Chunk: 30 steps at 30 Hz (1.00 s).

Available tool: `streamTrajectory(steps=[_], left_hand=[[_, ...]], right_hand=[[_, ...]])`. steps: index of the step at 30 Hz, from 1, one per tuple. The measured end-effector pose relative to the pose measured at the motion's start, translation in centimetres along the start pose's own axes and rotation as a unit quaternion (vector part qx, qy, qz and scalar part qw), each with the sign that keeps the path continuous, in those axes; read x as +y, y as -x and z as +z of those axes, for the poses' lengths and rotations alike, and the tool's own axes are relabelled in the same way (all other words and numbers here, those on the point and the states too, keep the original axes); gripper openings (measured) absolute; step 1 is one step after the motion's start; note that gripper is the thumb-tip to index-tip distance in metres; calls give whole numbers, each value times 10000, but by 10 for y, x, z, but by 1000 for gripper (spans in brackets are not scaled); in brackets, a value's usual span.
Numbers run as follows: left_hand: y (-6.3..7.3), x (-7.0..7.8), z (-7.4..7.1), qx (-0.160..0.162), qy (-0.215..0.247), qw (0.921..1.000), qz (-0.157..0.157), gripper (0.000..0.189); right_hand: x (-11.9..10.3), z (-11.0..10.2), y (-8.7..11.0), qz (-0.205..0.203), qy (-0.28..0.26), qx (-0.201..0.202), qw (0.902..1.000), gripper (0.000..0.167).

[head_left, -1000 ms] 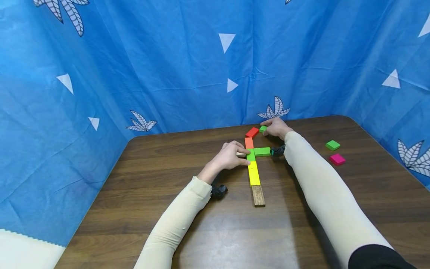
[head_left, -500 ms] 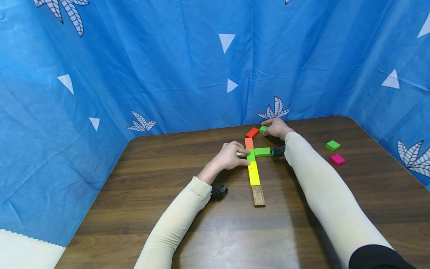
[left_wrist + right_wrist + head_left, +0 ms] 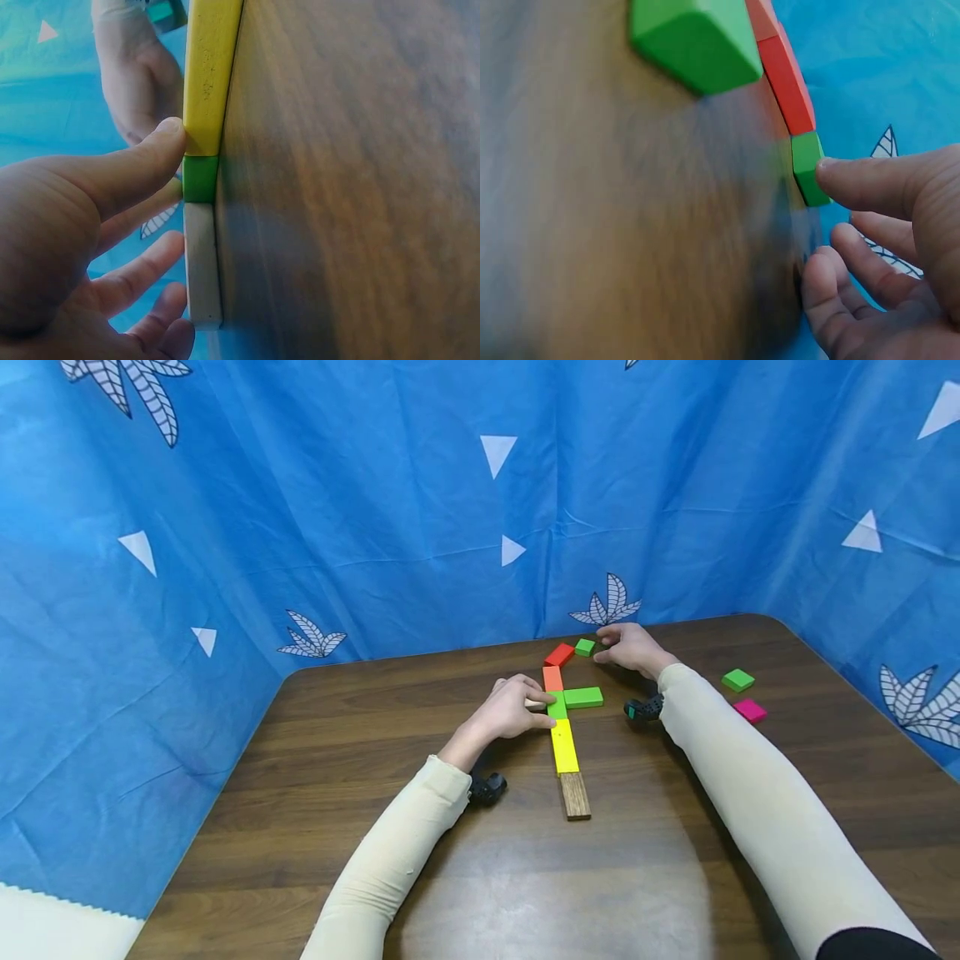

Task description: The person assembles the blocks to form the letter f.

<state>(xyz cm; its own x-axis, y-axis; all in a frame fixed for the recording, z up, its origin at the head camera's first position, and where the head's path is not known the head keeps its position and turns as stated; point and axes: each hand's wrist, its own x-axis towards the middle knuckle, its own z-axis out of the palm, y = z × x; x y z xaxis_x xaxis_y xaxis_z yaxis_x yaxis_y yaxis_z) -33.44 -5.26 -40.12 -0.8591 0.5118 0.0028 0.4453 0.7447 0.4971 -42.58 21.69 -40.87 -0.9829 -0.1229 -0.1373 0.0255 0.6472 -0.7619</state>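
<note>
A line of flat blocks lies on the table. From near to far it runs through a brown wood block, a yellow block, a green block, an orange block, a slanted red block and a small green block. A longer green block branches right; a whitish block branches left, mostly hidden in the head view. My left hand rests its thumb and fingertips around the green junction, fingers loose. My right hand hovers just right of the small green block, holding nothing.
A loose green block and a pink block lie on the right of the wooden table. A blue patterned curtain hangs along the back and sides. Black wrist cameras sit under both forearms.
My right hand has let go of the small green block and drawn back to the right. The left hand stays where it was. The head view has shifted slightly.
</note>
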Motion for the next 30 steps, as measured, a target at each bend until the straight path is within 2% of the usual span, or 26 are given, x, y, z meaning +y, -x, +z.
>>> streamTrajectory(steps=[12,21,30], left_hand=[[0,-2,2,30,65,10000,-16,47],[-3,2,-1,-5,8,10000,26,48],[-2,-1,0,-12,24,10000,13,48]], right_hand=[[5,-15,25,-277,200,-536,9980,62],[9,-39,58,-830,538,-391,9943,52],[35,-69,86,-977,738,-444,9915,50]])
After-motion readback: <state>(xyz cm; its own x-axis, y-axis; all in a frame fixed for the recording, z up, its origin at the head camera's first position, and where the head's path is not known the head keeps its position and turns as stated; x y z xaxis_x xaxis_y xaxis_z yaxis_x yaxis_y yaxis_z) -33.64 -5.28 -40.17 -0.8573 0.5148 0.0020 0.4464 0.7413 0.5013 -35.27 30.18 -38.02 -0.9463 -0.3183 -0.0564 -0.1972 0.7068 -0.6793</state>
